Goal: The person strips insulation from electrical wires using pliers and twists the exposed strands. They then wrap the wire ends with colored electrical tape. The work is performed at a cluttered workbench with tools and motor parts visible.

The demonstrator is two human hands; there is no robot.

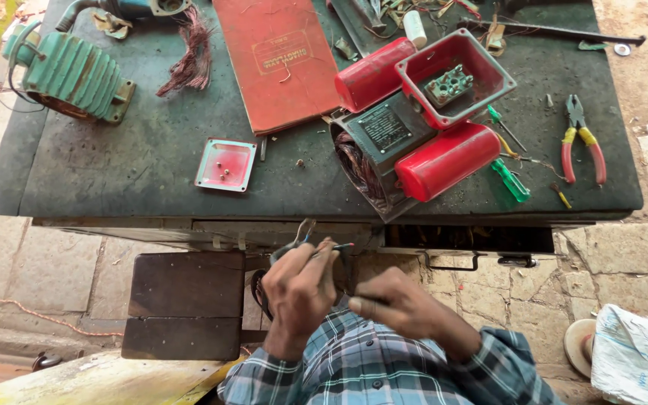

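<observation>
Below the workbench edge, my left hand (299,289) is closed around a bundle of thin wires (329,247) and a small metal tool whose tips poke up above my fingers. My right hand (393,300) is just beside it, fingers pinched on something thin and dark; what it grips is hidden. On the dark green workbench (136,165) right above lies an electric motor (406,135) with two red cylinders and an open red terminal box (455,75), its copper winding facing me.
A red square cover plate (226,164) lies left of the motor. A red book (275,60), a green finned motor housing (69,75), copper wire strands (189,60), red-handled pliers (580,142) and green screwdrivers (509,178) share the bench. A dark wooden stool (185,304) stands at my left.
</observation>
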